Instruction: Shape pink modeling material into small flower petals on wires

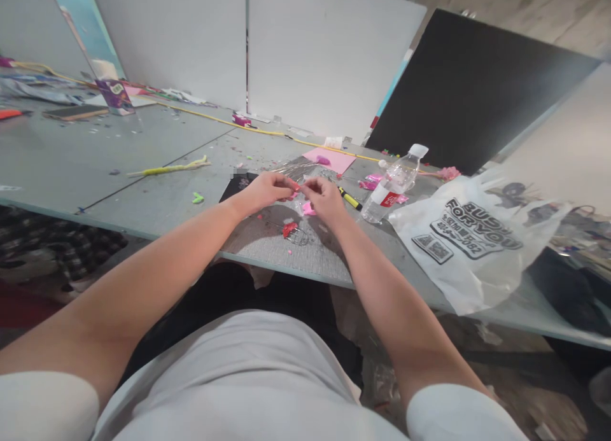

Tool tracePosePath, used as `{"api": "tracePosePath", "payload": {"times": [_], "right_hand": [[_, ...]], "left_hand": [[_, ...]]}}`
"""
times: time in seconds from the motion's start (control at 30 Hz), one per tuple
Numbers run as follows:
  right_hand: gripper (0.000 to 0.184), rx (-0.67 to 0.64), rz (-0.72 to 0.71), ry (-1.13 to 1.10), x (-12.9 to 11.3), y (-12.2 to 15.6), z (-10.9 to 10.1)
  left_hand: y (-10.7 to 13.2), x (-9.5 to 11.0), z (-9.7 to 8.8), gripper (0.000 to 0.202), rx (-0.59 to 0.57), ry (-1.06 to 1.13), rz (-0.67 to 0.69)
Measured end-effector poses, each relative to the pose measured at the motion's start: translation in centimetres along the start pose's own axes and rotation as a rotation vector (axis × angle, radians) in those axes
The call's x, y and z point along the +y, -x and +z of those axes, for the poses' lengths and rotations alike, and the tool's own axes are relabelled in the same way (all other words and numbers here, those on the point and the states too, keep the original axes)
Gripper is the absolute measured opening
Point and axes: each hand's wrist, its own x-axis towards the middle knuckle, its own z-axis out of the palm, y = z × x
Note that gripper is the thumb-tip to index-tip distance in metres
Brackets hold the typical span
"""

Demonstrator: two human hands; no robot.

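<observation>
Over the grey table [267,244], my left hand [268,189] and my right hand [325,200] meet with fingertips pinched together. Both are closed on a small red piece [295,188], which looks like modelling clay, though the fingers cover much of it. Just below them lies a red lump [289,229] beside a thin wire loop [300,239]. A bright pink packet [309,209] rests under my right hand. Close to the right wrist is a yellow and black marker [350,198]. Thin wires [296,167] are spread behind the hands.
To the right stand a clear plastic bottle [390,185] with a white cap and a white plastic bag [472,237] near the edge. Pink paper [342,161] lies behind my hands. On the left are a twisted yellow-green stick [167,169] and a purple carton [114,96]. A yellow cord [219,118] crosses the back.
</observation>
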Motion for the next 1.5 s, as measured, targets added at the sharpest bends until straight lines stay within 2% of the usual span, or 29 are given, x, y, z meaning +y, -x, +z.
{"api": "tracePosePath", "payload": {"times": [0.17,0.4,0.53,0.73,1.0,1.27,1.43,1.5], "right_hand": [[0.024,0.066,0.103,-0.076,0.8,-0.5,-0.6],[0.028,0.018,0.129,-0.077,0.1,0.0,-0.4],[0.036,-0.013,0.160,-0.080,-0.4,0.2,-0.4],[0.048,-0.070,0.154,-0.059,-1.1,0.5,-0.7],[0.046,-0.062,0.144,-0.023,-1.3,0.6,-1.0],[0.034,-0.035,0.137,-0.025,-1.0,0.5,-0.9],[0.038,-0.028,0.125,-0.020,-0.7,0.4,-0.8],[0.038,-0.041,0.116,-0.007,-0.6,0.4,-0.8]], "left_hand": [[0.1,0.3,-0.2,0.030,-0.029,-0.121,0.050],[-0.3,-0.4,-0.6,0.015,-0.036,-0.425,0.170],[-0.5,-0.8,-0.6,0.027,0.001,-0.513,0.203],[-0.2,-0.4,-0.6,0.041,0.073,-0.504,0.235],[-0.2,-0.5,-0.5,0.031,0.181,-0.353,0.219],[-0.4,-0.3,-0.9,0.019,0.180,-0.383,0.218],[-0.4,-0.7,-1.1,0.018,0.109,-0.439,0.214],[-0.4,-0.8,-1.0,0.012,0.064,-0.456,0.218]]}}
